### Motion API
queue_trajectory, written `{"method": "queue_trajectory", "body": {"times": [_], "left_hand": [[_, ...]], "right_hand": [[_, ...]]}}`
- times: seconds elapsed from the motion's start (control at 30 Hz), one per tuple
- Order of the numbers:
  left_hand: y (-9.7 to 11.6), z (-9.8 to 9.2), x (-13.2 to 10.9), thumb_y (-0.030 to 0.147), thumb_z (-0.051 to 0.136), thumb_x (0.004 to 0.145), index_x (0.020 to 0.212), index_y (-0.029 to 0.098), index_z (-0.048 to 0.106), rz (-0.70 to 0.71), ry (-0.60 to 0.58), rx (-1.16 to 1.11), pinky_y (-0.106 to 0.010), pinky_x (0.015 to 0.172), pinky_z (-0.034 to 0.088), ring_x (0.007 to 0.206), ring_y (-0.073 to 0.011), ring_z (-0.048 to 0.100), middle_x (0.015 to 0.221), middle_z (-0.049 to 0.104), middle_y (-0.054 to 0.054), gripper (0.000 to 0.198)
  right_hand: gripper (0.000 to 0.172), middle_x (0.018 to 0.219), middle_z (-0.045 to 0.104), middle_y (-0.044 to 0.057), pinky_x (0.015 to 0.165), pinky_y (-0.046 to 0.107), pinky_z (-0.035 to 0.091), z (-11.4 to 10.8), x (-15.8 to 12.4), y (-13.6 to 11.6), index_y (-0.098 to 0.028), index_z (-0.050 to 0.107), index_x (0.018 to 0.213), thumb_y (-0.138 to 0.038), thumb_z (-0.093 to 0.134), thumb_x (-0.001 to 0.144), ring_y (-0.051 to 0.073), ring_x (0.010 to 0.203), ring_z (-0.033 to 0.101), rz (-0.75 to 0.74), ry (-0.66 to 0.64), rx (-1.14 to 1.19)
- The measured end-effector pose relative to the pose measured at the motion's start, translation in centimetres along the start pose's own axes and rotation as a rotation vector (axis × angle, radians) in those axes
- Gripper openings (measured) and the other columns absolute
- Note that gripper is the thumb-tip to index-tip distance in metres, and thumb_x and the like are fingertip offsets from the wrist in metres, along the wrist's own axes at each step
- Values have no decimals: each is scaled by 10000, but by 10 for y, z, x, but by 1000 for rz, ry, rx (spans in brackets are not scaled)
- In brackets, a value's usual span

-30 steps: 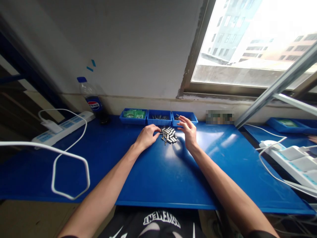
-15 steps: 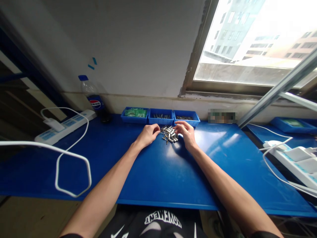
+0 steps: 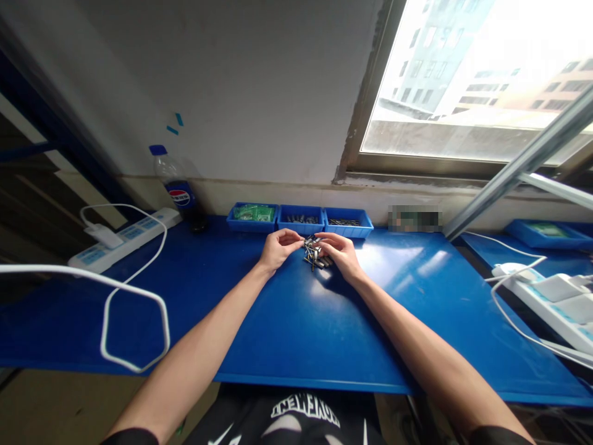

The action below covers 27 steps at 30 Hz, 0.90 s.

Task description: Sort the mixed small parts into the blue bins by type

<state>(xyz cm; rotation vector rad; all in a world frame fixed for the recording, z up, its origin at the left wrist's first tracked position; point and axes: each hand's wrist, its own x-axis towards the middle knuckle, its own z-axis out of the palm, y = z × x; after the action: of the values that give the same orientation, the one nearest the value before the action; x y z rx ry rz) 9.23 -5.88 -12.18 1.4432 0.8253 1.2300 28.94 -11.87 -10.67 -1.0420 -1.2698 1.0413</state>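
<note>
A small pile of silver metal parts (image 3: 315, 258) lies on the blue table (image 3: 296, 321) in front of three blue bins. My left hand (image 3: 277, 248) is at the pile's left edge, palm turned up, fingers pinched on a small metal piece. My right hand (image 3: 339, 252) is at the pile's right edge, fingers curled and pinched towards the left hand, on something too small to name. The fingertips of both hands nearly meet just above the pile.
Three blue bins (image 3: 300, 221) stand against the wall, the left one holding green parts. A Pepsi bottle (image 3: 176, 185) and a white power strip (image 3: 125, 238) with a looping cable (image 3: 134, 296) are at the left. Another power strip (image 3: 546, 303) and blue tray (image 3: 542, 233) are at the right.
My right hand came back from the right bin down to the pile and closed. My left hand turned palm up, and both hands drew together above the pile.
</note>
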Motion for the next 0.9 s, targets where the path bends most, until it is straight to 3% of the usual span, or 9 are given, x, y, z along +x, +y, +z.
{"method": "queue_trajectory", "body": {"times": [0.3, 0.43, 0.7, 0.8, 0.9], "left_hand": [[-4, 2, -2, 441, 911, 674, 858, 148, 712, 49, -104, 54, -429, 915, 619, 881, -243, 772, 925, 802, -98, 400], [-2, 4, -3, 404, 887, 706, 851, 145, 732, 75, -101, 108, -380, 851, 619, 836, -223, 760, 895, 791, -89, 334], [-4, 6, -4, 401, 853, 745, 855, 151, 734, 120, -100, 156, -364, 830, 614, 829, -218, 749, 882, 784, -83, 298], [-1, 2, -4, 348, 783, 825, 897, 166, 748, 192, -67, 306, -351, 804, 608, 827, -213, 745, 903, 788, -75, 199], [2, -6, -4, 254, 701, 886, 963, 189, 776, 309, -56, 575, -362, 817, 592, 857, -217, 730, 946, 785, -72, 125]], "right_hand": [[353, 937, 809, 73, 653, 349, 574, -1, 0, -1, -218, 812, 1013, -481, 802, 778, 222, 734, 714, 42, -17, -28], [373, 924, 807, 61, 638, 330, 568, -2, 2, 1, -219, 805, 1058, -473, 798, 785, 195, 688, 693, 31, -18, -46], [330, 868, 804, 67, 672, 359, 590, -1, 1, 1, -214, 825, 936, -484, 829, 747, 219, 712, 717, 29, -18, -75], [359, 876, 805, 68, 697, 378, 598, -3, 1, 4, -211, 821, 965, -498, 832, 749, 220, 710, 716, 32, -5, -60], [361, 948, 809, 77, 793, 407, 607, -4, 3, 7, -217, 813, 1009, -481, 825, 764, 236, 795, 737, -18, 99, -30]]}}
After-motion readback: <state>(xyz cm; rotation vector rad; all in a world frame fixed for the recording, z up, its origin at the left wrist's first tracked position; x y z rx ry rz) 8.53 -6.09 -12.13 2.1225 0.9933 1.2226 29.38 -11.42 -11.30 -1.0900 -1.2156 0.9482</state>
